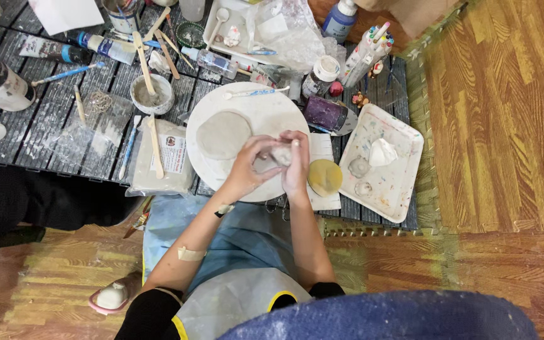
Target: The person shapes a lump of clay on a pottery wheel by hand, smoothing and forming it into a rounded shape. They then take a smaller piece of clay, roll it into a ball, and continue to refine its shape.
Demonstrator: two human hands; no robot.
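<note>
Seen from above, a person sits on a wooden floor at a low, dark slatted work surface [51, 119] crowded with craft supplies. Both bare hands meet over the near edge of a round white board [272, 116] at the middle of that surface. The left hand [247, 169] and the right hand [295, 162] are cupped toward each other, fingers curled in, pinching a small pale grey lump of clay [281, 155] between their fingertips. The lump is held just above the board's near side.

On the board's far left part lies a flat grey disc of rolled clay [223, 134], just beside the hands but apart from them. Just right of the right hand, near the front edge, sits a round yellow sponge [325, 177]. Further right, at the right-hand edge, a square white paint-speckled tray [404, 182] holds a crumpled white tissue [382, 152]. Left of the board rests a flat plastic-wrapped block of clay [174, 167] with a wooden stick [154, 148] lying across it. Behind that stands a small white bowl of grey slip [152, 94]. Tubes, brushes and bottles are scattered along the far edge. A blue-grey apron [247, 245] covers the person's lap.
</note>
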